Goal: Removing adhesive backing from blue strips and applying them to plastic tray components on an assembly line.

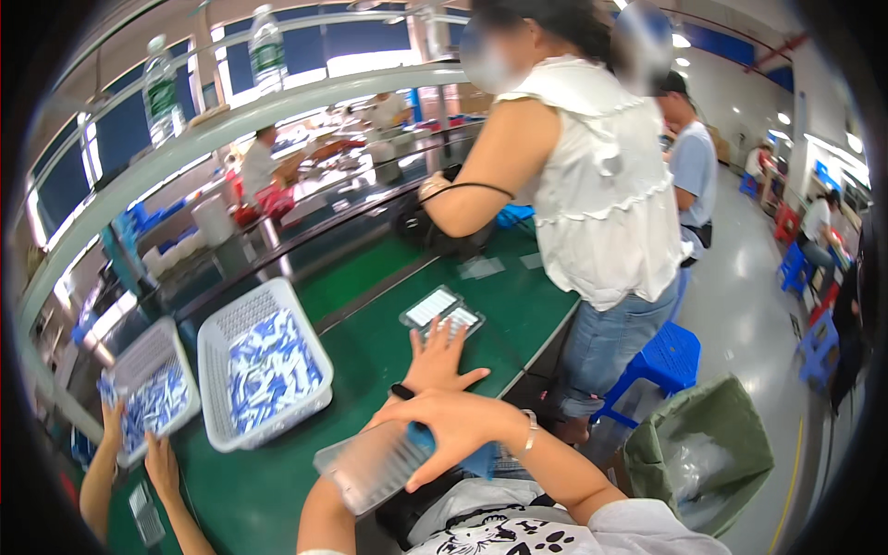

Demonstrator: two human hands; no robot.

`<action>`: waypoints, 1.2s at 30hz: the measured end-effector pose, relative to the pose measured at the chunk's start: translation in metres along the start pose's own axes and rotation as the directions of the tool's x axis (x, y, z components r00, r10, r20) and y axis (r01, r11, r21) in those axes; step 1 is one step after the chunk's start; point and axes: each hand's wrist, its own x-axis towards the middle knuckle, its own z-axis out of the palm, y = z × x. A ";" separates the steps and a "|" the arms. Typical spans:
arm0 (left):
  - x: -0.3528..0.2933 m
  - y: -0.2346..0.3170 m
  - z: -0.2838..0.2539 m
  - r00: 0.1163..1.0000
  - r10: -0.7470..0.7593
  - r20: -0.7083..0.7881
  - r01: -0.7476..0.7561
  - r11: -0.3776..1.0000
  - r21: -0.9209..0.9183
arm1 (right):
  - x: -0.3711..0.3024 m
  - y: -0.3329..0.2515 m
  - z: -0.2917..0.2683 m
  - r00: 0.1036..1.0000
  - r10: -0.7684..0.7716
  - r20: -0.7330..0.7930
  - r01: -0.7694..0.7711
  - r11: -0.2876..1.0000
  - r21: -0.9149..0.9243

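My left hand (438,363), with a black band at its wrist, reaches forward over the green table. Its fingers are spread, and their tips overlap the near edge of a clear plastic tray (428,309) with white strips in it. Whether they touch it I cannot tell. Closer to my body, my right hand (460,427) grips a clear ribbed plastic tray (363,469) by its right end, thumb on the near side. This tray is tilted and crosses in front of my left forearm. A bracelet circles my right wrist.
A white basket (211,370) of blue-and-white pieces stands left on the green table (370,356). Beside it, a co-worker's hands (162,467) are at another basket (190,370). A person in white (606,203) stands ahead. A blue stool (659,363) and lined bin (740,435) are right.
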 end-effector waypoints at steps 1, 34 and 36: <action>0.001 0.006 0.001 0.997 0.062 -0.052 -0.058 0.996 0.073 | -0.007 -0.015 -0.008 0.998 0.066 0.022 -0.065 0.997 -0.049; 0.075 0.114 -0.002 0.614 0.772 -0.164 -0.788 0.609 -0.088 | -0.119 0.174 -0.240 0.257 0.589 -0.766 -0.810 0.563 0.161; 0.083 0.084 -0.027 0.782 0.573 -0.244 -0.612 0.780 -0.131 | -0.140 0.239 -0.287 0.184 0.457 -0.870 -0.940 0.340 -0.020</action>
